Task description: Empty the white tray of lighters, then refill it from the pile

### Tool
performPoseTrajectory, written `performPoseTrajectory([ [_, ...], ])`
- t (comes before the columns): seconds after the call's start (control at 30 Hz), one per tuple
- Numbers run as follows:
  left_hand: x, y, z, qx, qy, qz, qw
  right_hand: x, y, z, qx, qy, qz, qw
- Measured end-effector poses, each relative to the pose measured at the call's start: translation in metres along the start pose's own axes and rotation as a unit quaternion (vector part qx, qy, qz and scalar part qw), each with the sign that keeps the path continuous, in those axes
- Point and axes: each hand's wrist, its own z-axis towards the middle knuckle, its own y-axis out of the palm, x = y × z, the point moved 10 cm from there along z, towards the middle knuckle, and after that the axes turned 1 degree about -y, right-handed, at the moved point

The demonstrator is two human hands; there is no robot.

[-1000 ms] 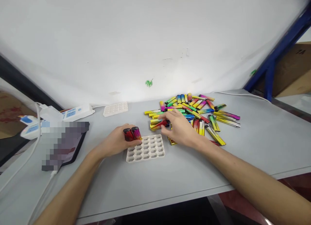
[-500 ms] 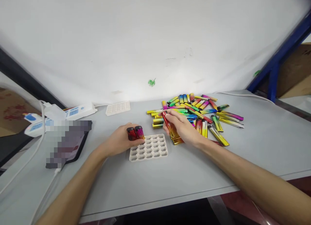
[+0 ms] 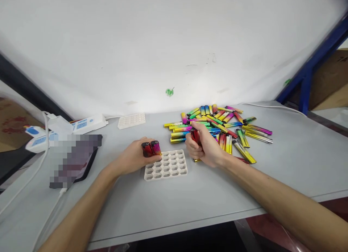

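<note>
My left hand [image 3: 133,156] is closed around two upright lighters, a red lighter [image 3: 147,150] and a purple lighter [image 3: 156,148], at the far left corner of a white tray [image 3: 166,165] with rows of oblong holes. Fingers wrapped, my right hand [image 3: 205,145] grips another red lighter [image 3: 195,135], its black top showing above the fist. That hand is right of the tray, at the near left side of a pile of shiny multicoloured lighters [image 3: 228,146]. The lower part of each held lighter is hidden by the fingers or the tray.
A second white tray [image 3: 132,120] lies near the wall. To the left are a power strip [image 3: 84,125] with cables and a phone [image 3: 89,161], partly blurred out. A white cable [image 3: 272,106] runs along the back right, near a blue metal frame [image 3: 306,87].
My right hand has lifted the red lighter off the table and turned it upright in a closed fist. My left hand stays where it was with its two lighters.
</note>
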Motion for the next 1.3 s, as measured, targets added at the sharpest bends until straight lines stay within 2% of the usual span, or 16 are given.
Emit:
performPoseTrajectory([
  [0.13, -0.001, 0.001, 0.001, -0.005, 0.002, 0.003, 1.000, 0.001, 0.000, 0.000, 0.010, 0.004, 0.019, 1.000],
  [0.4, 0.002, 0.001, 0.000, -0.005, 0.012, 0.004, 1.000, -0.003, 0.010, -0.003, -0.036, -0.009, 0.037, 0.999],
  [0.57, 0.002, 0.000, -0.001, -0.001, 0.009, 0.009, 1.000, 0.003, 0.016, -0.004, -0.066, 0.009, 0.028, 0.997],
  [0.8, 0.005, 0.000, -0.001, -0.002, 0.016, 0.008, 1.000, 0.005, 0.013, -0.003, -0.043, 0.017, 0.020, 0.999],
  [0.97, 0.006, 0.000, 0.000, -0.002, 0.018, 0.013, 1.000, 0.000, 0.010, -0.003, -0.013, -0.006, 0.004, 1.000],
  [1.1, 0.008, 0.000, -0.001, -0.004, 0.019, 0.011, 1.000, -0.005, 0.011, -0.003, -0.014, -0.043, -0.036, 0.998],
  [1.3, 0.010, 0.000, -0.002, -0.001, 0.027, 0.015, 1.000, -0.003, 0.019, -0.005, -0.073, -0.077, -0.181, 0.978],
])
